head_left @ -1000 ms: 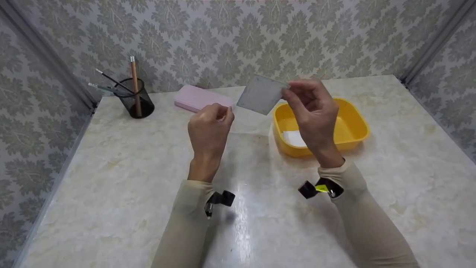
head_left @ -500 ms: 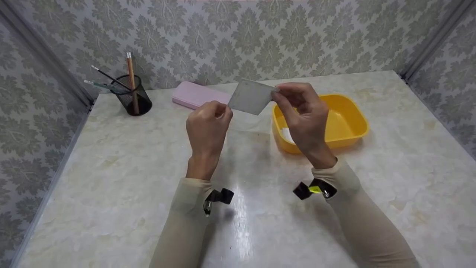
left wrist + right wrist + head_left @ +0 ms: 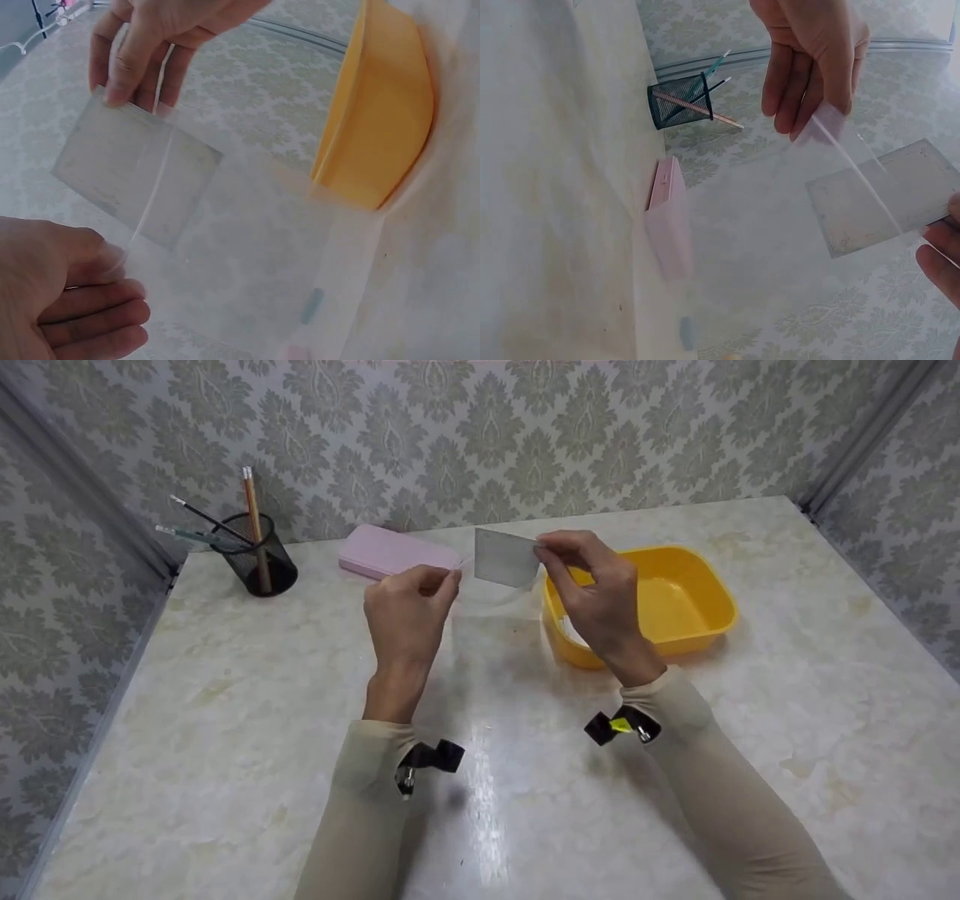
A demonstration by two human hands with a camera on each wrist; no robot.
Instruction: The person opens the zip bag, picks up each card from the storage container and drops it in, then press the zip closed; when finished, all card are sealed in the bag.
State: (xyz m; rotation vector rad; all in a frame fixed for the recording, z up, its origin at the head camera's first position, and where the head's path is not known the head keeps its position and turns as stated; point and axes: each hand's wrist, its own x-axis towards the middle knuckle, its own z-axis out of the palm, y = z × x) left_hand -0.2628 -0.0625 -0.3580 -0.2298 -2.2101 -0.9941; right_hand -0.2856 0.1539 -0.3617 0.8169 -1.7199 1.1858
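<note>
Above marble table (image 3: 225, 720), right hand (image 3: 600, 592) pinches grey card (image 3: 506, 558); left hand (image 3: 409, 611) pinches clear sleeve (image 3: 247, 277).

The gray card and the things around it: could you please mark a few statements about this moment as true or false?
1. The right hand pinches the gray card by its edge. True.
2. The left hand rests flat on the table. False: it is raised and pinches a clear plastic sleeve.
3. The yellow tray stands by the right hand. True.
4. The mesh pen cup lies tipped over. False: it stands upright, pencils inside.
5. The pink case sits inside the tray. False: it lies on the table.
</note>
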